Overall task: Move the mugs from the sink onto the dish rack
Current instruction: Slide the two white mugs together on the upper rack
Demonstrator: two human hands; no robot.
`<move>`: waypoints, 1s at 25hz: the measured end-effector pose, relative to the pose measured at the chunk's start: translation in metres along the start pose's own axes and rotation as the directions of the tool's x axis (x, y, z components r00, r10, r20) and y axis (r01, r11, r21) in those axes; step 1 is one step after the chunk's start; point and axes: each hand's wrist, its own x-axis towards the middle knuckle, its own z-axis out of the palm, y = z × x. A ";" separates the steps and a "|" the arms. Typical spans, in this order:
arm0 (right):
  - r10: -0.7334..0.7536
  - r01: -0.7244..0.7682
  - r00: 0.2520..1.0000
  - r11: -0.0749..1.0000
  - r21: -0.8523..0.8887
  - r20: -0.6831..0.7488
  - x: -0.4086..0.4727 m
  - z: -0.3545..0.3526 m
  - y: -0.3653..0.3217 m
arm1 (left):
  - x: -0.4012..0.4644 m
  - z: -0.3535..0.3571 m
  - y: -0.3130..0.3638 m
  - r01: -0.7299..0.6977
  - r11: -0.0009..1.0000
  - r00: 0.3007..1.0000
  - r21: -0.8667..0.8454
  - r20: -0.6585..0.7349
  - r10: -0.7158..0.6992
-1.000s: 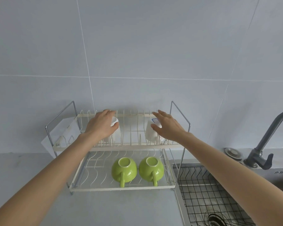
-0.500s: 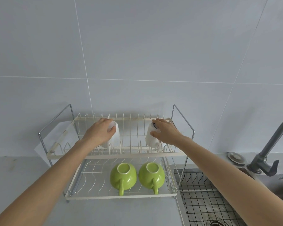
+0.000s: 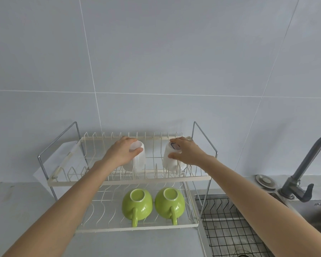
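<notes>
A two-tier cream wire dish rack (image 3: 67,179) stands against the tiled wall. On its top tier two white mugs sit upside down. My left hand (image 3: 120,153) grips the left white mug (image 3: 137,162) around its base. My right hand (image 3: 186,152) grips the right white mug (image 3: 170,161), whose base shows a dark printed mark. On the lower tier two green mugs (image 3: 137,204) (image 3: 170,203) lie upside down side by side, handles pointing toward me.
The steel sink (image 3: 319,212) lies right of the rack with a black wire grid (image 3: 228,227) inside and a drain at the bottom. A dark grey faucet (image 3: 302,173) rises at the far right. Grey countertop (image 3: 17,210) spreads left and in front of the rack.
Both hands have shifted from resting over the mugs to gripping their upturned bases on the top tier. The view has tilted, so the rack sits lower in the frame.
</notes>
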 end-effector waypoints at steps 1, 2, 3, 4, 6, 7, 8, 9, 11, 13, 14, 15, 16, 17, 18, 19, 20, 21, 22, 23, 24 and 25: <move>-0.001 0.001 1.000 1.000 0.001 0.004 0.000 0.000 0.000 | 0.001 0.001 0.002 -0.002 1.000 1.000 -0.003 0.003 0.002; -0.002 0.002 1.000 1.000 0.004 0.004 0.001 0.000 0.001 | 0.002 0.003 0.004 -0.004 1.000 1.000 -0.011 0.005 0.004; -0.004 0.004 1.000 1.000 0.009 0.002 0.001 0.000 0.001 | 0.003 0.004 0.006 -0.006 1.000 1.000 -0.023 0.008 0.006; -0.006 0.006 1.000 1.000 0.014 -0.004 0.001 0.001 0.001 | 0.003 0.005 0.008 -0.010 0.999 1.000 -0.035 0.011 0.010; -0.012 0.012 1.000 1.000 0.013 -0.018 0.000 0.002 0.002 | 0.005 0.009 0.014 -0.020 0.998 1.000 -0.053 0.016 0.021; -0.014 0.014 1.000 1.000 0.010 -0.022 0.000 0.002 0.003 | 0.005 0.011 0.017 -0.025 0.998 0.999 -0.060 0.018 0.026; -0.017 0.017 1.000 1.000 0.010 -0.024 0.000 0.003 0.003 | 0.005 0.014 0.021 -0.033 0.997 0.999 -0.064 0.019 0.034; -0.020 0.020 1.000 1.000 0.011 -0.024 0.000 0.003 0.003 | 0.006 0.015 0.023 -0.040 0.997 0.999 -0.066 0.021 0.041; -0.025 0.026 0.999 1.000 0.016 -0.027 0.001 0.004 0.004 | 0.007 0.017 0.026 -0.048 0.997 0.999 -0.065 0.019 0.049; -0.027 0.027 0.999 1.000 0.012 -0.028 0.002 0.004 0.005 | 0.007 0.018 0.027 -0.046 0.997 0.999 -0.060 0.013 0.047; -0.028 0.028 0.999 1.000 0.005 -0.025 0.002 0.003 0.005 | 0.007 0.018 0.028 -0.045 0.997 0.999 -0.057 0.009 0.045; -0.029 0.029 0.999 1.000 -0.004 -0.017 0.002 0.003 0.005 | 0.008 0.019 0.028 -0.044 0.997 0.999 -0.057 0.008 0.045; -0.033 0.033 0.999 0.999 -0.017 -0.005 0.002 0.002 0.004 | 0.008 0.020 0.029 -0.049 0.997 0.999 -0.058 0.005 0.049; -0.037 0.037 0.999 0.999 -0.031 0.011 0.002 0.000 0.004 | 0.008 0.021 0.030 -0.057 0.997 0.998 -0.060 0.004 0.057; -0.041 0.042 0.999 0.998 -0.044 0.031 0.002 -0.002 0.004 | 0.008 0.022 0.031 -0.063 0.996 0.998 -0.062 0.004 0.063; -0.044 0.046 0.998 0.998 -0.052 0.055 0.002 -0.004 0.004 | 0.009 0.022 0.032 -0.065 0.996 0.998 -0.062 0.004 0.065; -0.045 0.049 0.996 0.997 -0.057 0.077 0.003 -0.006 0.004 | 0.009 0.022 0.032 -0.065 0.996 0.998 -0.060 0.004 0.065; -0.046 0.052 0.995 0.996 -0.066 0.094 0.003 -0.008 0.005 | 0.010 0.022 0.033 -0.065 0.996 0.998 -0.060 0.004 0.065; -0.048 0.056 0.994 0.996 -0.076 0.103 0.004 -0.010 0.005 | 0.010 0.022 0.032 -0.065 0.996 0.998 -0.061 0.006 0.065; -0.050 0.058 0.993 0.995 -0.080 0.105 0.005 -0.010 0.004 | 0.010 0.022 0.032 -0.065 0.996 0.998 -0.060 0.009 0.065; -0.051 0.059 0.994 0.995 -0.077 0.100 0.005 -0.009 0.003 | 0.011 0.021 0.031 -0.064 0.996 0.998 -0.058 0.014 0.065; -0.053 0.060 0.994 0.996 -0.071 0.093 0.006 -0.008 0.002 | 0.011 0.020 0.030 -0.061 0.996 0.998 -0.058 0.018 0.062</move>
